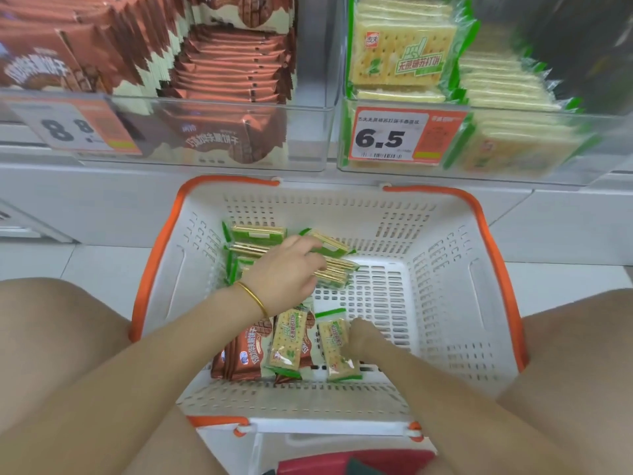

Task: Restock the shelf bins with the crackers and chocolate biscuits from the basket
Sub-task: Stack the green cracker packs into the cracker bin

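green-trimmed clear packs of pale crackers [334, 272] lie stacked under the left hand [284, 269], whose fingers curl round several at once, so the slick bundle may fan out and drop on lifting. another flat cracker pack [337, 347] touches the right hand [363, 339] on its left side; whether those fingers grip it i cannot tell. both sit in the white slotted basket [445, 303].

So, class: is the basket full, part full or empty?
Part full: cracker packs and chocolate biscuit packs lie at the left of the basket; its right floor is bare.
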Motion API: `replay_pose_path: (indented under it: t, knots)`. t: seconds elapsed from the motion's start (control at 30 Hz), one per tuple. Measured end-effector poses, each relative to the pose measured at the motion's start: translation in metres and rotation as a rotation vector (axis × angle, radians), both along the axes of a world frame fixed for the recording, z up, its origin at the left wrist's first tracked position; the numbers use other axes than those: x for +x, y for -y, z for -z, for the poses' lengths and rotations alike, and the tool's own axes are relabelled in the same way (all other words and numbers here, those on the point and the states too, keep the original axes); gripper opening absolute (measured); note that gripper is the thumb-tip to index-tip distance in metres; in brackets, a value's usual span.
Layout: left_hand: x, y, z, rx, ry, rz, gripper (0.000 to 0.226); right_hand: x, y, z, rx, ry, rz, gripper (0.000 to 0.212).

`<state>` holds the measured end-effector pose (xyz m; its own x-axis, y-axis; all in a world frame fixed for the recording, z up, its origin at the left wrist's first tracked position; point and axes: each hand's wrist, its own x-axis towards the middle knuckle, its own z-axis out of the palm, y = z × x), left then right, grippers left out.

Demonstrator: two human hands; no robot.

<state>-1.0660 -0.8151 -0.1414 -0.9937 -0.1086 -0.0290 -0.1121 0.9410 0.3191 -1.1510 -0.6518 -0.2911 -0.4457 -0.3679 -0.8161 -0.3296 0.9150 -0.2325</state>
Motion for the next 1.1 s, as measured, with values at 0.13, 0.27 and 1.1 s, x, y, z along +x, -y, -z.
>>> replay_pose_path:
  t: [0.13,0.27,1.1]
  knots:
    - [0.0,-0.002,0.001,0.041,0.074,-0.019,0.027,0.009,0.001,-0.006,-0.055,0.106,0.178,0.045]
    - [0.005,-0.003,-0.002,0.055,0.12,-0.028,0.029,0.014,0.013,-0.01,-0.08,0.123,0.273,0.045]
    - [-0.032,-0.018,-0.144,0.915,-0.126,-0.334,0.027,-0.067,-0.017,-0.28,-1.257,0.403,0.593,0.058]
